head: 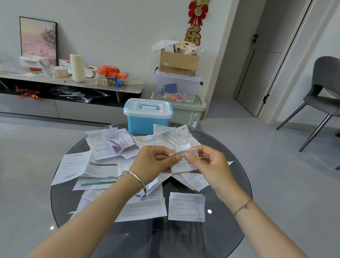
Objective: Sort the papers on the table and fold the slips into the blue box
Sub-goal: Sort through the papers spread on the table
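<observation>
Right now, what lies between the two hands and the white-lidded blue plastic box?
Overlapping printed paper sheets, lying on the round dark glass table; the head view shows it.

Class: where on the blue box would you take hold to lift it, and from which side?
Probably the blue handle, centred on the white lid of the blue box, reached from above. It lies on top facing up, while loose papers crowd the box's near side.

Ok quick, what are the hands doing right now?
Left hand: closed, pinching one end of the paper slip.
Right hand: closed, pinching the other end of it.
</observation>
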A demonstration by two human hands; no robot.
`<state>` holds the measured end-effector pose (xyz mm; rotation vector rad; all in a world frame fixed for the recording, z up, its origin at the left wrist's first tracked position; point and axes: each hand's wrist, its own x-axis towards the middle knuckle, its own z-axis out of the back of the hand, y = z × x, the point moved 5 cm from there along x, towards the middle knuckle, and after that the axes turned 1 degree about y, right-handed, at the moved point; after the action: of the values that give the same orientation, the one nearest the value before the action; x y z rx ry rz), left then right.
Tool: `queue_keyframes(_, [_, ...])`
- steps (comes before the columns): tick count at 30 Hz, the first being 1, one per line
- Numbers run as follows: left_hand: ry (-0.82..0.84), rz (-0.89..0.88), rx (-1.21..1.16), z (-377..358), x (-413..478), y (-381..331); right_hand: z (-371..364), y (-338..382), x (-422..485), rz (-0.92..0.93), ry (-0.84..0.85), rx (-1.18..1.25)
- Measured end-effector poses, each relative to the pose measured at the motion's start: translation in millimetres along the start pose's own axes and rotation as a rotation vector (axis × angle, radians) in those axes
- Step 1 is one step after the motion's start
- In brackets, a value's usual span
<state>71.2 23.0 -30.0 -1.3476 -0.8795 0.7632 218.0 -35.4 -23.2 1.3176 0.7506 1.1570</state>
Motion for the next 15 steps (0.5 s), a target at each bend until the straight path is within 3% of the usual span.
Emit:
queue_keyframes(7, [0.021,-0.021,0.032,-3.9,1.1,-5.0,2.9,3.1,1.7,-0.026,-0.02,0.047])
queue_keyframes(15, [0.089,0.028,0.02,-1.9,2.5,-1.0,9.1,-1.0,0.3,-0.145,0.111,0.029])
